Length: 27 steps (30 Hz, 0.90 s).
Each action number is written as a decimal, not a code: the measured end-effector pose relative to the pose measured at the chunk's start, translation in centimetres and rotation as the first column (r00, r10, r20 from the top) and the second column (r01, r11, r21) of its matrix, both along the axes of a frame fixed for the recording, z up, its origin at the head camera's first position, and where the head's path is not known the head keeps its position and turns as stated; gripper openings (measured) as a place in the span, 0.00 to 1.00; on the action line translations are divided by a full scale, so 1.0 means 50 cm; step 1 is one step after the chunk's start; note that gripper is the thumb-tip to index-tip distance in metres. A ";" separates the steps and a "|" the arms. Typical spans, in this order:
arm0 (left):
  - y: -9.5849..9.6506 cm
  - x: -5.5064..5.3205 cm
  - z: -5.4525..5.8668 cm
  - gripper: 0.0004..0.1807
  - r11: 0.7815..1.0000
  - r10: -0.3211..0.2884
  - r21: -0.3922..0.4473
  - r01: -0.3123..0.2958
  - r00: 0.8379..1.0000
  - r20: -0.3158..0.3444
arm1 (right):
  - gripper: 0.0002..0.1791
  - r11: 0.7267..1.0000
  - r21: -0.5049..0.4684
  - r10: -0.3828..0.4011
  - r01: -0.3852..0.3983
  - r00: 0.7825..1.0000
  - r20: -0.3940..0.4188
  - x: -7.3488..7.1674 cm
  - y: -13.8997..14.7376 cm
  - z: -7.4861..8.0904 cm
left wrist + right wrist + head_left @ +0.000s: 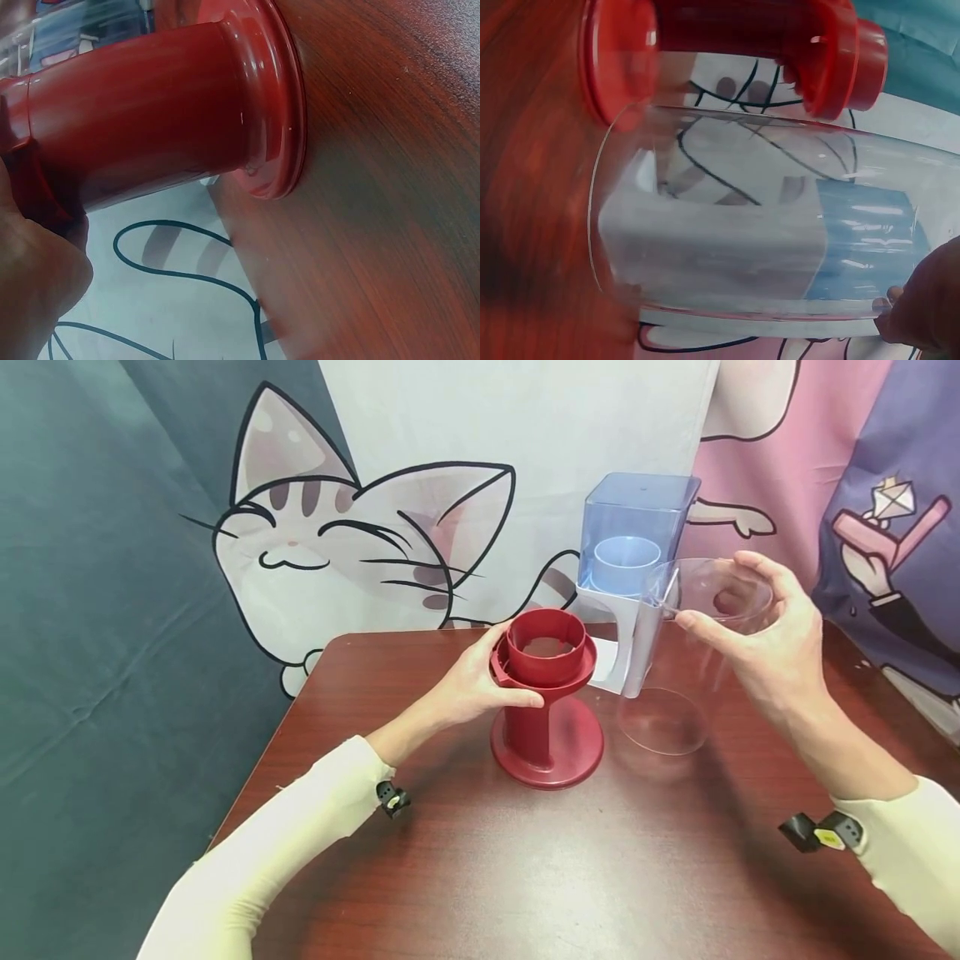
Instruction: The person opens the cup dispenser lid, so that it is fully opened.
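A glossy red stand (pixel 529 735), with a round foot, a thick column and a ring-shaped collar on top, stands upright on the table. My left hand (pixel 480 681) grips it just under the collar, thumb across the front. To its right, my right hand (pixel 783 635) holds a clear plastic cylinder (pixel 765 217) by the upper rim, thumb and fingers on opposite sides. The cylinder is upright and slightly tilted, its lower rim close over the table beside the red foot. In the right wrist view the cylinder lies apart from the red collar.
Behind the cylinder stands a white base (pixel 637 647) bearing a see-through blue square container (pixel 641 518). The brown wooden table (pixel 465 877) ends at a back edge against a printed cat curtain (pixel 300 543).
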<state>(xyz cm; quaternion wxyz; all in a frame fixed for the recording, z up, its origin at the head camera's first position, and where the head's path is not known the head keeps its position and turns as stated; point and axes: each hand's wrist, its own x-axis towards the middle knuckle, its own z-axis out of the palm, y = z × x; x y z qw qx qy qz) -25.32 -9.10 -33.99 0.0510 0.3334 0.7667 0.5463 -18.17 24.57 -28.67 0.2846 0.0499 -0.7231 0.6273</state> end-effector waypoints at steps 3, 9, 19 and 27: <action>0.000 0.000 0.000 0.52 1.000 0.003 -0.001 -0.003 1.000 0.002 | 0.41 0.990 -0.111 0.082 -0.088 0.995 -0.057 -0.005 0.001 -0.014; -0.001 -0.001 0.000 0.52 1.000 0.012 -0.006 -0.012 1.000 0.002 | 0.42 0.997 -0.052 0.048 -0.048 0.999 -0.013 -0.008 0.009 -0.035; 0.001 -0.001 0.001 0.52 1.000 0.018 0.004 -0.018 1.000 0.000 | 0.45 0.989 0.127 -0.080 0.071 0.995 0.064 -0.014 0.020 -0.064; 0.001 0.001 -0.001 0.52 1.000 0.030 0.000 -0.030 1.000 0.000 | 0.45 0.982 0.164 -0.116 0.097 0.987 0.110 -0.017 0.025 -0.085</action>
